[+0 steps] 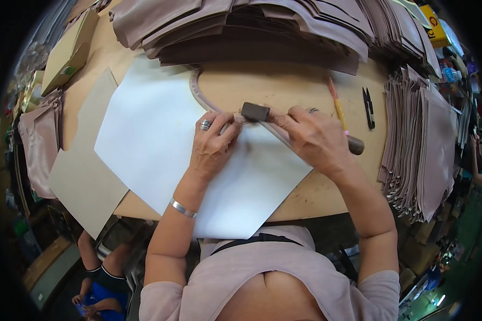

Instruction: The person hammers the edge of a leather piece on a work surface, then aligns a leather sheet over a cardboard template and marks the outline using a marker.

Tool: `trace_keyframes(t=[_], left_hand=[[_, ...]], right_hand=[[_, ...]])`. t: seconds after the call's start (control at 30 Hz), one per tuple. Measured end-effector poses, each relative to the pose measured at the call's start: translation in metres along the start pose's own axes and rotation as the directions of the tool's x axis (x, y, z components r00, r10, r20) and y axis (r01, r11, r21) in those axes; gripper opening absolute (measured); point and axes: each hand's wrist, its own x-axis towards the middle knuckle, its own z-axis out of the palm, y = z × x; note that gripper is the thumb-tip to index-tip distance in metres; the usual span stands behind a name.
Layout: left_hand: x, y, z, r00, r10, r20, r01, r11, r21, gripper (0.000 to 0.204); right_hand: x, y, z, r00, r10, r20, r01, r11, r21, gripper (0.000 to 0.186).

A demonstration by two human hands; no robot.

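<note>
A large white sheet (155, 123) lies on the wooden table, its concave far edge bordered by a narrow mauve strip (204, 99). My left hand (214, 140) rests on the sheet, thumb and fingertips pinched together at the strip; what is between them is too small to tell. Gripped in my right hand (318, 138) is a hammer, its dark blocky head (255, 112) over the strip just beside my left fingertips. The end of its brown handle (355, 145) sticks out to the right of the hand.
Stacked mauve leather-like pieces (257, 40) cover the far side; another pile (420, 144) hangs over the right edge. A yellow-handled brush (337, 107) and black thread snips (368, 108) lie on the right. Grey board (88, 160) sits left. Another person (104, 278) is at lower left.
</note>
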Motion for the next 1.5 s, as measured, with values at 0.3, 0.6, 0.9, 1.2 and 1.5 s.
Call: trace_keyframes(t=[0.3, 0.6, 0.9, 1.2, 1.5], left_hand=[[-0.005, 0.000, -0.002, 0.999, -0.029, -0.013, 0.029, 0.999, -0.031, 0.022], [-0.009, 0.001, -0.004, 1.000, -0.013, 0.003, 0.013, 0.996, 0.083, 0.015], [-0.016, 0.002, -0.001, 0.999, -0.029, 0.020, 0.027, 0.995, 0.100, 0.014], [-0.007, 0.004, -0.007, 1.000, 0.004, -0.015, -0.002, 0.989, 0.151, 0.018], [-0.009, -0.001, 0.000, 0.999, -0.007, -0.054, 0.013, 0.993, 0.120, 0.026]], right_hand=[[0.008, -0.004, -0.005, 0.999, 0.034, 0.021, -0.034, 0.999, 0.013, 0.056], [0.014, -0.016, 0.001, 0.997, 0.046, -0.067, -0.045, 0.999, 0.020, 0.055], [0.025, -0.023, 0.016, 0.992, 0.043, -0.117, -0.038, 0.998, 0.047, 0.052], [0.065, -0.026, 0.043, 0.992, 0.025, -0.128, -0.009, 0.992, 0.127, 0.052], [0.098, -0.030, 0.040, 0.994, 0.049, -0.095, -0.044, 0.998, 0.054, 0.053]])
